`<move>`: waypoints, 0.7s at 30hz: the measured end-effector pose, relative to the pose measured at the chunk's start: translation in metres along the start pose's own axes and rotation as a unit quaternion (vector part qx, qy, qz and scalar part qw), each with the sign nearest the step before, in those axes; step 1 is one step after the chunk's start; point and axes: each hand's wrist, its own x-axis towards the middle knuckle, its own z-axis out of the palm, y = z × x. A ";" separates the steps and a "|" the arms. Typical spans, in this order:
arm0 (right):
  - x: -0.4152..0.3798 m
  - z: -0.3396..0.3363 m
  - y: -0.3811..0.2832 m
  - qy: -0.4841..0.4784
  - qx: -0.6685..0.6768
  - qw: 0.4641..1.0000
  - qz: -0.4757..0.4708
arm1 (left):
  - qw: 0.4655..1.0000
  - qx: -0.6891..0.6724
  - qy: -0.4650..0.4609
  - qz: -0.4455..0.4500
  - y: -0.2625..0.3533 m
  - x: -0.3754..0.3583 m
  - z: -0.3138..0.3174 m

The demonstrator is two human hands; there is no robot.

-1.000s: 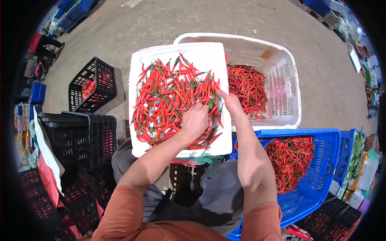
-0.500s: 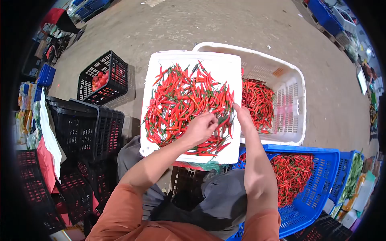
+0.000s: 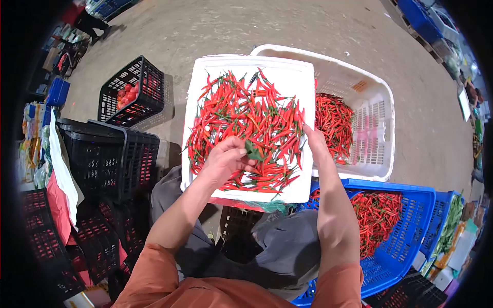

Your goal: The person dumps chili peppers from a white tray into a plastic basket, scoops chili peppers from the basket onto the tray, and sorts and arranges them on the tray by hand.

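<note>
Red chili peppers [image 3: 241, 113] with green stems lie spread over a white foam tray [image 3: 203, 65] in front of me. Above the tray's lower middle, my left hand [image 3: 227, 158] pinches a dark green leaf [image 3: 253, 151] between thumb and fingers. My right hand [image 3: 317, 143] grips the tray's right edge, its fingers partly hidden by the rim. Beyond that edge, a white basket [image 3: 377, 138] holds more chili peppers [image 3: 333, 123].
At lower right stands a blue crate [image 3: 411, 226] with red chilies, beside another blue crate holding long green vegetables [image 3: 450, 226]. Left are a black crate of tomatoes [image 3: 149, 97] and stacked black crates [image 3: 138, 164]. A person's legs [image 3: 91, 23] show at upper left.
My left hand has moved left, bringing the green leaf up off the chilies. My right hand stays at the tray's right edge. The view has shifted slightly.
</note>
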 end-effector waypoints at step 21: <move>0.012 0.000 0.011 -0.020 0.031 0.999 -0.003 | 0.686 0.657 0.187 0.250 0.017 -0.051 -0.088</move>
